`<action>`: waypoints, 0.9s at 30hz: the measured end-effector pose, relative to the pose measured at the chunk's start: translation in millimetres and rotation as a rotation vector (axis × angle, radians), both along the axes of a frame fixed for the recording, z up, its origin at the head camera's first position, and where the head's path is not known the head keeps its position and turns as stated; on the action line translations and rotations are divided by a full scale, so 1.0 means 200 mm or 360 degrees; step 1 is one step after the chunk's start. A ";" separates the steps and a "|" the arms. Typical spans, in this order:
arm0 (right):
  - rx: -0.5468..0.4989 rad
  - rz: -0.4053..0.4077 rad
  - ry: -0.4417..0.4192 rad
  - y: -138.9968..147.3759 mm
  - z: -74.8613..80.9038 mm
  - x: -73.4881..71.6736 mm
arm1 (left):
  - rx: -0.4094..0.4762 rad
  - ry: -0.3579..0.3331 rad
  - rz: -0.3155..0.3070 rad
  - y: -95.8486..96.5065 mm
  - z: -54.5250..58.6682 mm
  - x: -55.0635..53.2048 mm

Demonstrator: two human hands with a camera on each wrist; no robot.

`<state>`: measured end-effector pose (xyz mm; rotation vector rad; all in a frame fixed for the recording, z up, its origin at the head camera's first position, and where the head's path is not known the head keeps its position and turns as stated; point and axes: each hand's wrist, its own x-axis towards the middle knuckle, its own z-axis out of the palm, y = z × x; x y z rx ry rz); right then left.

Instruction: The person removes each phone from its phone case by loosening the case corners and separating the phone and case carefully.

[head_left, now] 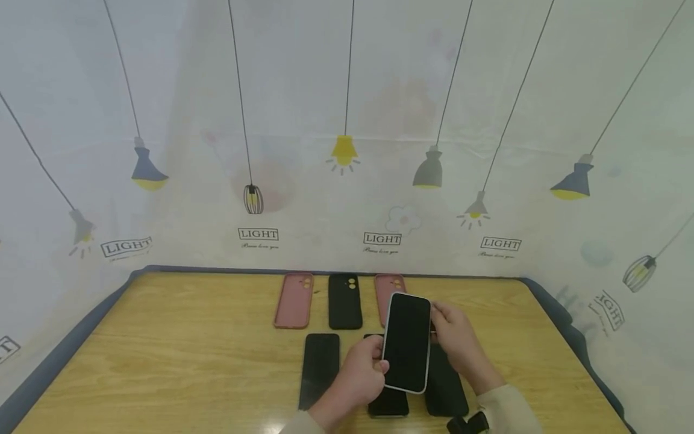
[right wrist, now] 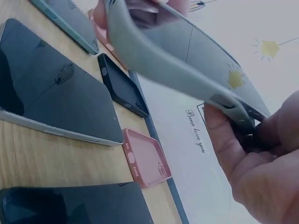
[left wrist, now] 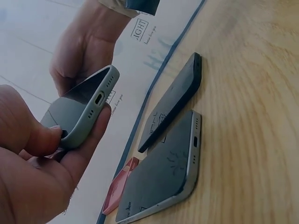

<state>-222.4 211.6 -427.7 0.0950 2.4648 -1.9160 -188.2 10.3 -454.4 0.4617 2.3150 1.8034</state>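
A dark-screened smartphone in a pale grey-green case is held up over the table, screen toward me. My left hand grips its lower left side, thumb at the front edge and fingers behind. At the upper right corner, my right hand pinches the case and phone between thumb and fingers. Close to those right fingers, the phone's side shows beside the case rim in the right wrist view. The charging-port end faces the left wrist camera. The phone's back is hidden.
Beneath the hands lie three phones: one at left, one in the middle partly covered, one at right. Behind them are a pink case, a black case and another pink case. A printed curtain borders the table.
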 end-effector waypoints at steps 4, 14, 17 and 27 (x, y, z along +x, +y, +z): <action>-0.0082 -0.0018 -0.0015 0.00 0.00 0.00 | 0.0024 0.0012 0.0017 -0.01 0.00 -0.01; -0.0275 0.0130 -0.0071 0.01 -0.04 0.06 | 0.0045 -0.0028 0.0069 -0.02 0.00 -0.03; -0.0286 0.0313 -0.0074 0.04 -0.06 0.07 | 0.0081 -0.0087 0.0096 -0.02 0.02 -0.04; -0.0219 0.0690 -0.0087 0.11 -0.08 0.12 | 0.0150 -0.0131 0.0070 -0.02 0.03 -0.08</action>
